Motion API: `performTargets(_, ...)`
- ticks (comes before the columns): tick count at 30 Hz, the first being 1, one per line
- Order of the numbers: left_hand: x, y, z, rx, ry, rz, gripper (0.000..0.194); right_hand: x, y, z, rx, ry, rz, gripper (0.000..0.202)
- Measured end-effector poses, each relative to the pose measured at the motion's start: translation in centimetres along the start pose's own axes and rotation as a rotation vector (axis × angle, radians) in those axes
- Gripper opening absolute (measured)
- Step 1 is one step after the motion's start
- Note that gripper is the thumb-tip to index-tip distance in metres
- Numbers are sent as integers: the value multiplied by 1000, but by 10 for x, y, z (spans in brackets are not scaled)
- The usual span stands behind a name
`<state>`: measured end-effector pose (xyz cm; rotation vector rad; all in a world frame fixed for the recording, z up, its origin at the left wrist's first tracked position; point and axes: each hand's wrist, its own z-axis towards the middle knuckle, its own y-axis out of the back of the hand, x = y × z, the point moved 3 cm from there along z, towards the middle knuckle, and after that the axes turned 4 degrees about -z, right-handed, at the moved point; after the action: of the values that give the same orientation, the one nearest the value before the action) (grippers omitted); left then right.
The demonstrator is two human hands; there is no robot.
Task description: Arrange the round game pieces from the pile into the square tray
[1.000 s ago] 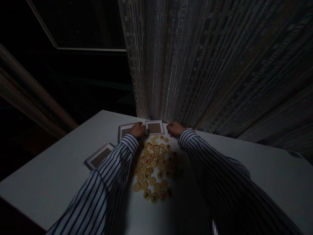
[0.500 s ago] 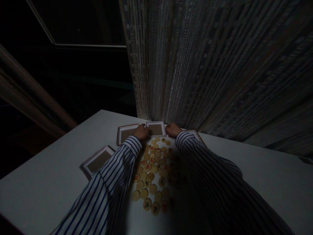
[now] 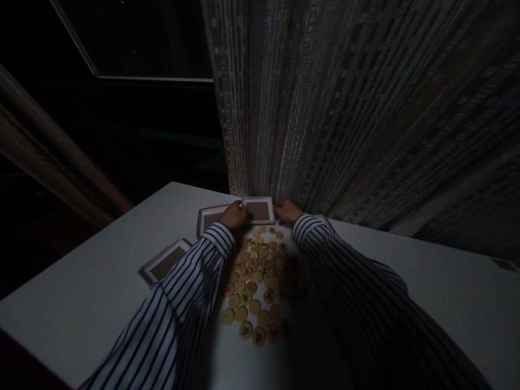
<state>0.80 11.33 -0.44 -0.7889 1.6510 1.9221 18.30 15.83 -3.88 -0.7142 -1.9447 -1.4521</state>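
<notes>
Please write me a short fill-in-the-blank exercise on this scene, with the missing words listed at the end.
1. The pale-rimmed frame at the hands lies ____ the left hand and the right hand.
2. The pieces spread on the table are ____ in outline.
3. Some pieces show black markings, while others show ____ ones.
4. Both sleeves have dark blue ____ on pale cloth.

Missing words: between; round; red; stripes.

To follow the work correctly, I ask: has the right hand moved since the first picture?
Yes. Judged against the far-left corner of the table, the right hand has shifted slightly left, nearly closing its gap to the middle tray.
</notes>
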Motion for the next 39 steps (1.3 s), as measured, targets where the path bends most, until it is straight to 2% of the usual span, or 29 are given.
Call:
performTargets(3,-7,8,-6,30,45,-5,40,11,6,-10,-10,15,24,14)
performTargets(7,-17,21,-16,35,37,-51,42,26,14,-27,-34,22,57,14)
performTargets(14,-30,40,-35,-62,-5,-138,41,48,33,-65,-56,51,118,15)
performTargets(20,-38,49,-51,-118,-82,-239,39,59,46,-101,-77,59,160,16)
performTargets(27,-51,58,-77,-129,-166,-327,39,61,61,-141,-98,92,198,16)
performTargets(32,-63,60,-93,-133,-171,-411,39,58,73,-169,-116,117,227,17)
performTargets(39,-91,57,-126,-97,-242,-474,39,46,86,-210,-143,134,262,20)
